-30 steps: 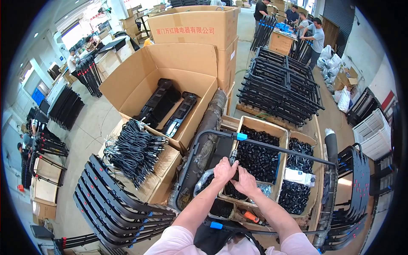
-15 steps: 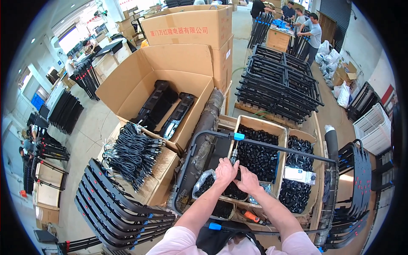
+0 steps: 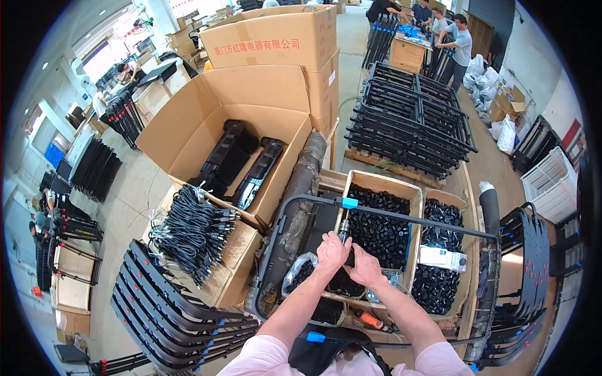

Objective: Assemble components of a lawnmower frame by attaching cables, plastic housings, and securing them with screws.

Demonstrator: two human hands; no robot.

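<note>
Head view: at far left, a stack of curved black frames [image 3: 164, 313] with red and blue marks is seen; beside it, a bundle of black cables [image 3: 191, 229] is laid on a box; behind the cables, two black moulded parts [image 3: 226, 156] are held in an open cardboard box [image 3: 276, 128]; next, a long wrapped roll [image 3: 305, 185] is noted.

Across the centre, a black tubular frame [image 3: 426, 220] fitted with blue clips [image 3: 349, 203] is set over the trays; within its outline both hands are found; a dark tool with a metallic nose [image 3: 344, 229] is gripped by the left hand [image 3: 333, 252], its fingers curled closely round; the right hand [image 3: 365, 266] is placed just beside, thumb against the dark body, but its finger closure is hidden and cannot be told.

Below the hands, an orange-handled tool [image 3: 371, 320] is observed; to their right, a tray of black knobs [image 3: 411, 247] is filled, and in the adjoining tray of black parts [image 3: 467, 216] a small white box [image 3: 439, 257] is laid on top; at far right, a white crate [image 3: 555, 188] is recorded above further curved frames [image 3: 532, 269].
</note>
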